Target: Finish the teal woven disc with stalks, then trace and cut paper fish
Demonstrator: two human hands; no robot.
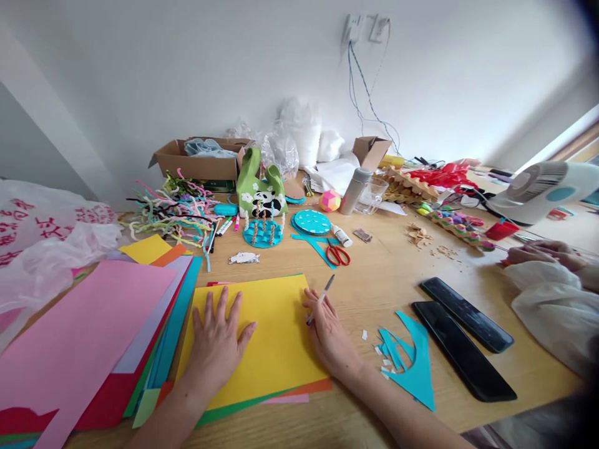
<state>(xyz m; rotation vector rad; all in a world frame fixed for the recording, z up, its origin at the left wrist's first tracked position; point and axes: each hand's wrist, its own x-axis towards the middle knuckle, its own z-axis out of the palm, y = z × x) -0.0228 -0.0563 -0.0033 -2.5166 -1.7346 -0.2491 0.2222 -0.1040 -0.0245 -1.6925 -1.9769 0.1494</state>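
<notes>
My left hand (219, 337) lies flat with fingers spread on a yellow sheet of paper (274, 330), pressing it to the wooden table (374, 274). My right hand (327, 330) rests at the sheet's right edge and is closed around a pen (321, 298), whose far end points up and away from me. The yellow sheet lies on top of other coloured sheets. Turquoise paper offcuts (412, 362) lie just right of my right forearm.
A stack of coloured paper with pink on top (84, 337) lies at left. Red-handled scissors (337, 254), turquoise discs (312, 222), pipe cleaners (173, 209), boxes and bags crowd the back. Two black flat objects (463, 337) lie at right. Another person's hands (538, 254) work at far right.
</notes>
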